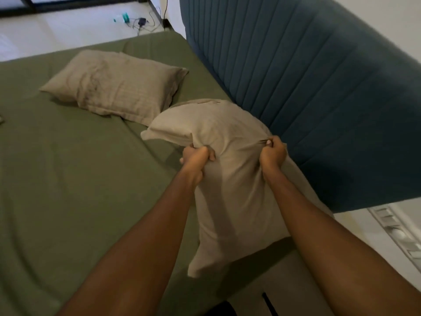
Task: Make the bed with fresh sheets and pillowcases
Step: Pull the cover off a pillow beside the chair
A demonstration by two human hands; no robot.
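A beige striped pillowcase [230,190] with a pillow bulging in its far end is held up over the bed's near corner. My left hand [197,157] grips a bunch of its fabric on the left. My right hand [272,153] pinches the fabric on the right, close to the headboard. The loose lower part of the case hangs down toward me. A second pillow [116,85] in a matching beige case lies flat on the olive-green fitted sheet [68,179], further up the bed.
A dark blue padded headboard [307,87] runs along the right side. Beyond the bed, on the white floor, lie a tangle of cables and a charger [141,22]. A wall switch panel [398,233] sits at the lower right.
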